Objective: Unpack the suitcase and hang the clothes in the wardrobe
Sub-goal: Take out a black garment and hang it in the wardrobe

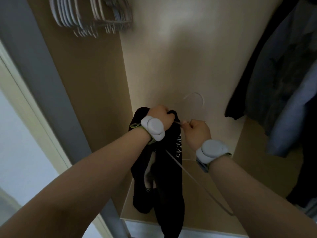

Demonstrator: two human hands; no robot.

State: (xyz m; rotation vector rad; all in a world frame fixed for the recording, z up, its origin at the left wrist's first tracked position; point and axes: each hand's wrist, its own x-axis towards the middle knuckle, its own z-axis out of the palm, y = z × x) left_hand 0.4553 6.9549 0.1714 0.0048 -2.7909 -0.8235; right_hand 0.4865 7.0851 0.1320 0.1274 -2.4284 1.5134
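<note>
While our left hand (160, 115) grips the black garment (164, 182) at centre frame, our right hand (197, 133) pinches the white hanger (195, 100). Spare hangers (92, 14) crowd eleven o'clock; hung clothes (281, 74) fill three o'clock.

We see wardrobe floor panel (188, 170), beige, meeting cream back wall (171, 66) and tan side panel (89, 79); nothing we can make out lying directly on it; empty hangers (92, 16) bunched top left, blurred; dark clothes (281, 74) hanging at right.
</note>
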